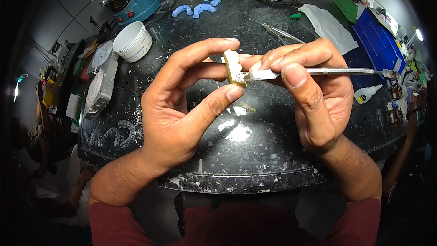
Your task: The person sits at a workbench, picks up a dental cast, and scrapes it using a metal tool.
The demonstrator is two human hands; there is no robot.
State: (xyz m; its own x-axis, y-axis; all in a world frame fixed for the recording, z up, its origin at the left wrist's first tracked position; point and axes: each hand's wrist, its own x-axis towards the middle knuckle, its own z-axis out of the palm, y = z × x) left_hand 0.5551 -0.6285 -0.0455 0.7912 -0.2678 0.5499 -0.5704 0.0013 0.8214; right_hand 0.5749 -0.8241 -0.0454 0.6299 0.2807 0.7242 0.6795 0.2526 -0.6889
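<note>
A cream-yellow dental model with a row of moulded teeth stands upright between the fingertips and thumb of my left hand. My right hand grips a slim metal spatula like a pen, its far end pointing right. The flat blade tip touches the lower part of the model, where a small whitish, shiny patch shows. Some of my right fingers rest close behind the model, partly hidden by the tool. Both hands are held above the black worktable.
Blue dental arch pieces lie at the back, near a white tub and a blue machine. Clear aligner-like trays lie left. Metal tweezers, a cloth, a blue bin and a white bottle are right.
</note>
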